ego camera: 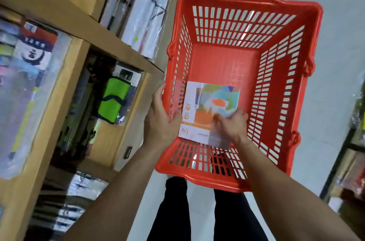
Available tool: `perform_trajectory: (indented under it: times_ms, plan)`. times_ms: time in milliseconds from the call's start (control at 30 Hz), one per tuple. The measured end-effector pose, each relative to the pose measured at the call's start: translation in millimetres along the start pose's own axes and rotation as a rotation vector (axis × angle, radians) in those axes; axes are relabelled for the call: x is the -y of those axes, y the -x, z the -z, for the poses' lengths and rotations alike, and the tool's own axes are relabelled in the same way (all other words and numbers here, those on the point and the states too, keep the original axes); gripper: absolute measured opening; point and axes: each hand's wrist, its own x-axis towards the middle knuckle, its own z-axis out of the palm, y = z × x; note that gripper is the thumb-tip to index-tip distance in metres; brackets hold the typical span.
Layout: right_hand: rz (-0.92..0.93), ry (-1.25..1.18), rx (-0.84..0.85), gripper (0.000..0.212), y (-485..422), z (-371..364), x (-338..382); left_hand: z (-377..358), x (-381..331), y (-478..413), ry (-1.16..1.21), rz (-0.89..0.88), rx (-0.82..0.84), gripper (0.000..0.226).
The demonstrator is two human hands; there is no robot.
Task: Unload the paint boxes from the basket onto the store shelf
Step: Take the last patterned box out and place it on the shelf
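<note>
1. Store shelf (pixel 83 23): tan wood-look boards w/ flat square edges, left of the person. Compartments already hold wrapped stock, glossy film, too blurred to say if any are paint boxes.
2. Basket (pixel 276 75): red hard plastic, slotted lattice walls, solid smooth floor, wavy moulded rim. Looks nearly unloaded: only one box shows inside, rest of the floor bare. So task seems in its last stretch (judging from the basket alone).
3. Paint box (pixel 212 106): flat rectangular carton, white border, printed patches of teal, orange, green; matte-ish card, crisp corners. Sits in the near-left corner of the basket, near edge tipped up against the wall; not yet on the shelf.
4. Left hand (pixel 160 120): outside the basket, fingers curled over the left rim/wall beside the box, apparently steadying the basket.
5. Right hand (pixel 233 124): inside the basket, fingers bent down on the box's near-right corner, touching it; motion blur, can't tell if it's a firm grip yet.
</note>
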Motion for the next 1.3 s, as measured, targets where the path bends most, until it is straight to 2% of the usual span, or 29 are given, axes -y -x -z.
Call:
perform_trajectory:
  times_ms: [100,167,333,433,500,567,633,667,700,767,833,933,1000,1100,1133,1233,1300]
  plan:
    - [0.139,-0.118,-0.003,0.044,10,3,1,1,-2,0,0.009,0.003,0.001,0.073]
    - [0.223,-0.137,-0.016,0.032,25,6,5,3,-4,2,0.018,0.015,0.018,0.075]
    - [0.393,-0.104,-0.049,0.034,63,52,31,16,-23,7,0.003,0.112,0.121,0.077]
    - [0.496,-0.073,-0.023,0.029,86,106,47,33,-55,14,-0.175,0.057,-0.002,0.078]
    - [0.565,-0.090,0.049,0.025,105,144,62,49,-90,19,-0.160,-0.037,-0.043,0.076]
    - [0.650,-0.089,0.133,0.022,124,179,80,66,-128,21,-0.157,-0.094,0.018,0.081]
    - [0.718,-0.098,0.262,0.020,144,208,102,87,-168,23,-0.125,-0.096,0.175,0.089]
    - [0.742,-0.102,0.326,0.021,156,220,113,97,-184,25,-0.071,-0.082,0.269,0.084]
    - [0.770,-0.104,0.374,0.022,167,231,124,107,-198,29,-0.006,-0.067,0.348,0.067]
    - [0.819,-0.096,0.432,0.024,187,245,144,126,-213,41,0.067,-0.073,0.368,0.036]
    - [0.867,-0.085,0.400,0.026,203,249,162,148,-218,61,0.110,-0.098,0.243,0.025]
    - [0.929,-0.075,0.189,0.032,221,244,180,185,-212,102,0.245,-0.089,-0.025,0.018]
    - [0.955,-0.104,0.096,0.047,236,230,186,213,-202,135,0.434,-0.064,-0.195,0.017]
    - [0.958,-0.197,0.211,0.063,271,188,186,247,-184,188,0.669,-0.046,-0.438,0.018]
    - [0.985,-0.191,0.254,0.058,288,170,183,255,-177,206,0.733,-0.044,-0.512,0.019]
    - [1.116,-0.142,0.361,0.023,344,122,172,274,-152,262,0.807,-0.015,-0.680,0.018]
    - [1.166,-0.125,0.444,0.021,386,99,172,290,-130,305,0.826,-0.004,-0.761,0.024]
